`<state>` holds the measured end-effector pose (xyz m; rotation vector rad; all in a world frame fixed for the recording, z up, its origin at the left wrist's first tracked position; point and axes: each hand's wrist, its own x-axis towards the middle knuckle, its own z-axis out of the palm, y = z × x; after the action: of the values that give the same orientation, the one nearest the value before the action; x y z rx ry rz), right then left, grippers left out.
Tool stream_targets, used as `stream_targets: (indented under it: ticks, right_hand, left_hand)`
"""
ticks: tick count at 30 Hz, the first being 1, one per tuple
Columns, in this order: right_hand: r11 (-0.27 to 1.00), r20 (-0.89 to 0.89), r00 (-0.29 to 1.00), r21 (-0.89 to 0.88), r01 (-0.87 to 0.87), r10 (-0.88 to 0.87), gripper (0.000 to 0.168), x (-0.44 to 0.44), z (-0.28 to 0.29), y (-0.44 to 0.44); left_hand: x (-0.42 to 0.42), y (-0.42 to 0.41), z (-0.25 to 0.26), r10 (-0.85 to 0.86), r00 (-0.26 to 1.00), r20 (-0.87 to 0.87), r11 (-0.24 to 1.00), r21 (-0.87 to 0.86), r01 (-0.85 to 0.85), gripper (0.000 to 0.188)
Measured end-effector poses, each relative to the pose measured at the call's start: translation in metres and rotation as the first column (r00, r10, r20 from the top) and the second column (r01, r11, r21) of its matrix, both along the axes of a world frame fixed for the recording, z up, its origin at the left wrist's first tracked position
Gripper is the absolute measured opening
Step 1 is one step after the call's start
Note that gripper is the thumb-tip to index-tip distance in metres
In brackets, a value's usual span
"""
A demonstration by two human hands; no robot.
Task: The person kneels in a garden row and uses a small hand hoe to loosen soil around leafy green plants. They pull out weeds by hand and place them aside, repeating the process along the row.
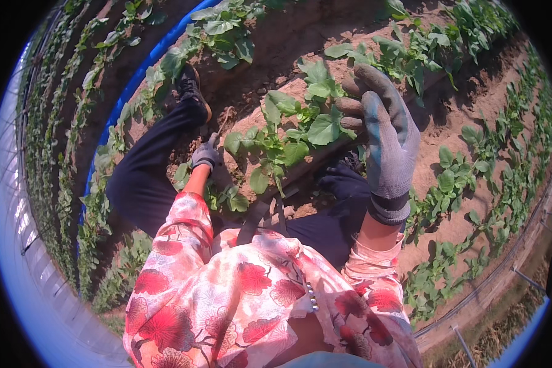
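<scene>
My left hand (205, 153), in a grey knit glove, is closed around a thin tool (224, 120) whose curved end rests near the soil; its exact kind is hard to tell. Raised on the right is my right hand (386, 119), in a soiled grey glove with a blue patch, its fingers bent and apart with nothing seen in them. Between the hands a leafy green plant (294, 152) grows on a raised soil bed, and more leaves of that row (322, 87) stand just left of my right fingers.
My dark-trousered legs (142, 161) straddle the bed, a dark shoe (191, 87) at upper left. A blue hose (133, 87) curves along the left. Further crop rows (446, 184) run on the right, beyond them a low edge with metal rods (529, 280). Clear plastic sheeting (23, 230) borders the left.
</scene>
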<state>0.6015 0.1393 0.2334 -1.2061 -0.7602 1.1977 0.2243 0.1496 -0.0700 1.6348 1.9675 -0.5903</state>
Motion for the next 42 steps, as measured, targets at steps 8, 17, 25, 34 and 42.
stream_targets:
  ticks: [8, 17, 25, 34, 42]
  right_hand:
    - [0.996, -0.100, 0.992, -0.032, 0.080, -0.083, 0.043, 0.007, -0.006, 0.005]
    - [0.973, -0.040, 0.997, -0.225, 0.053, -0.064, 0.045, 0.002, -0.017, 0.022]
    - [0.974, -0.055, 0.998, -0.225, -0.023, 0.010, 0.049, 0.002, -0.016, 0.022]
    - [0.991, -0.095, 0.995, -0.125, -0.040, 0.028, 0.049, 0.011, -0.002, -0.007]
    - [0.998, -0.079, 0.997, -0.060, -0.011, 0.006, 0.050, 0.011, 0.001, -0.013]
  left_hand:
    - [0.124, 0.129, -0.018, -0.226, 0.962, 0.151, 0.968, 0.145, 0.205, 0.053]
    - [0.213, 0.227, -0.039, -0.308, 0.942, 0.132, 0.951, 0.053, 0.303, 0.048]
    - [0.079, 0.134, -0.046, -0.218, 0.976, -0.008, 0.976, 0.012, 0.218, 0.059]
    - [-0.064, -0.017, -0.042, 0.165, 0.982, -0.095, 0.984, 0.076, -0.158, 0.064]
    - [0.033, 0.022, 0.003, 0.007, 0.996, 0.088, 0.992, 0.128, -0.019, 0.066]
